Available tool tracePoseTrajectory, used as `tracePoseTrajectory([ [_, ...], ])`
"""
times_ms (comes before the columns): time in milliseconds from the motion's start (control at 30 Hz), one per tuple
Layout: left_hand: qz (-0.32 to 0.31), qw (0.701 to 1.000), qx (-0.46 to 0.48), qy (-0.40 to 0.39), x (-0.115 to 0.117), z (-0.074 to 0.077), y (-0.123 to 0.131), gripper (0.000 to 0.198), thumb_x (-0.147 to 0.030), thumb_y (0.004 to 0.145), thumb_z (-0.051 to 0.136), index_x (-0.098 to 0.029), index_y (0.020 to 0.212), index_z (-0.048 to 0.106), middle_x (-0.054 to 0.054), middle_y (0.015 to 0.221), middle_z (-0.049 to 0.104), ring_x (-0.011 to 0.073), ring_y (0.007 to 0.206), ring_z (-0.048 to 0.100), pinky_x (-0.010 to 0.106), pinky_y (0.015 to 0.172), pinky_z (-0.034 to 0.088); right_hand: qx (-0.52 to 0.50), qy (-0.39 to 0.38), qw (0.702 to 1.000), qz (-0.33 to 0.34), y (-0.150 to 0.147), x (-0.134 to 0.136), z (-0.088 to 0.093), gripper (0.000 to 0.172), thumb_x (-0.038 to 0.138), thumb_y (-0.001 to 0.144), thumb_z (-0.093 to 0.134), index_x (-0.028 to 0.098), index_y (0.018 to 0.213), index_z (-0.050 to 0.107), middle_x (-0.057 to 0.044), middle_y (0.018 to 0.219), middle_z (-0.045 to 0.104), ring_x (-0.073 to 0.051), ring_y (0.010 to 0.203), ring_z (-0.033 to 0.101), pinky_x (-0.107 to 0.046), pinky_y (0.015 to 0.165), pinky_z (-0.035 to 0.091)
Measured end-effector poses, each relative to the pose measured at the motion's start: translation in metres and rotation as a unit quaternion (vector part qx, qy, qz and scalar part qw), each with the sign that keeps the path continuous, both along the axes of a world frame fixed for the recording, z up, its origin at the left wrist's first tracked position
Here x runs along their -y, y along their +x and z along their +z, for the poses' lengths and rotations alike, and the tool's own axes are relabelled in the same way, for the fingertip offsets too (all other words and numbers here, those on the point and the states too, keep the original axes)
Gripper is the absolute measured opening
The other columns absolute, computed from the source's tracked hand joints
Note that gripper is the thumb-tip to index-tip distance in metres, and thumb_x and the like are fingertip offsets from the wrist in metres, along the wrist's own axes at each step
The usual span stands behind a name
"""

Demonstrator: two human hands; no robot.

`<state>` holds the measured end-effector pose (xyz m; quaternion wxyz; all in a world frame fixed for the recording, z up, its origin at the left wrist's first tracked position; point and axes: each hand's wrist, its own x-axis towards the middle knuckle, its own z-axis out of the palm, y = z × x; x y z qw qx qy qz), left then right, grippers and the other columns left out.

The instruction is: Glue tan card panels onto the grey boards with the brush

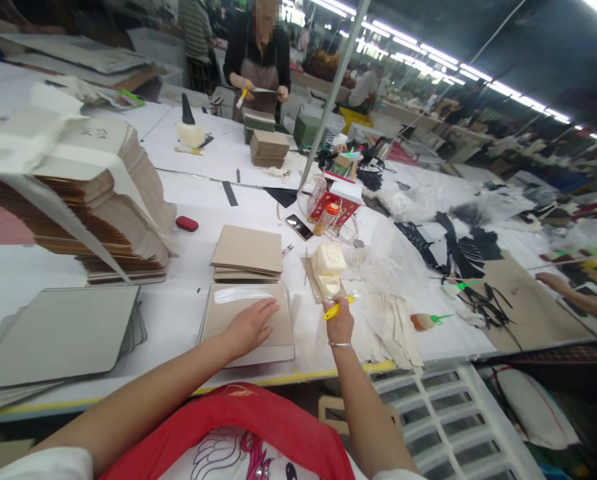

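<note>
Marks on carton stack (98,137) unreadable — right hand (339,325) grips yellow tool (336,309).

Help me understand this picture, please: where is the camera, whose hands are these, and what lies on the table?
There is no machine here: one camera sits on a person's head and looks forward and down, so the two bare arms at the bottom are that person's own. The left hand lies flat and open on a brown cardboard sheet with a white smear near its far edge. The right hand grips a yellow-handled tool; its tip is too small to make out. On the white table lie a small cardboard stack, a tall cardboard pile, a grey board, a pale block and a phone. Another person works across the table.
</note>
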<state>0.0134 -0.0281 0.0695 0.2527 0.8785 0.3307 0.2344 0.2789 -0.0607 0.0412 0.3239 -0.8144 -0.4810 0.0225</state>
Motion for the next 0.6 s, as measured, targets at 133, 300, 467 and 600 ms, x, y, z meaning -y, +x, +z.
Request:
tracePoseTrajectory([
  [133, 0.017, 0.994, 0.079, -0.075, -0.003, 0.010, 0.018, 0.050, -0.025, 0.076, 0.054, -0.019, 0.124, 0.041, 0.011, 0.128, 0.044, 0.0215, 0.118, 0.041, 0.039, 0.098, 0.038, -0.075, 0.048, 0.996, 0.003, -0.001, -0.004, 0.030, 0.032, 0.048, 0.077, 0.047, 0.018, 0.087, 0.050, -0.001, 0.068, 0.057, -0.014, 0.059, 0.053, -0.026, 0.059, 0.041],
  [300, 0.012, 0.959, 0.176, -0.221, -0.009, 0.035, 0.050, 0.083, -0.037, 0.057, 0.071, -0.018, 0.130, 0.035, 0.013, 0.131, 0.041, 0.0273, 0.118, 0.040, 0.039, 0.093, 0.039, -0.267, 0.064, 0.947, 0.167, -0.035, 0.003, 0.080, 0.030, 0.042, 0.076, 0.054, 0.019, 0.092, 0.046, 0.002, 0.068, 0.054, -0.011, 0.056, 0.052, -0.023, 0.054, 0.044],
  [467, -0.058, 0.862, 0.177, -0.472, -0.007, 0.033, 0.033, 0.046, -0.041, 0.060, 0.066, -0.012, 0.096, 0.061, 0.004, 0.083, 0.064, 0.0178, 0.074, 0.057, 0.024, 0.059, 0.043, -0.255, 0.117, 0.944, 0.172, -0.050, -0.010, 0.093, 0.029, 0.038, 0.072, 0.061, 0.019, 0.091, 0.048, 0.002, 0.073, 0.052, -0.010, 0.063, 0.051, -0.023, 0.059, 0.045],
  [600, 0.107, 0.790, 0.215, -0.564, -0.005, 0.009, -0.023, 0.034, -0.041, 0.059, 0.067, -0.013, 0.076, 0.060, -0.002, 0.063, 0.057, 0.0088, 0.055, 0.049, 0.020, 0.051, 0.038, -0.266, 0.113, 0.940, 0.179, -0.055, -0.027, 0.064, 0.031, 0.041, 0.072, 0.059, 0.020, 0.090, 0.046, 0.003, 0.073, 0.050, -0.010, 0.061, 0.051, -0.025, 0.058, 0.047],
])
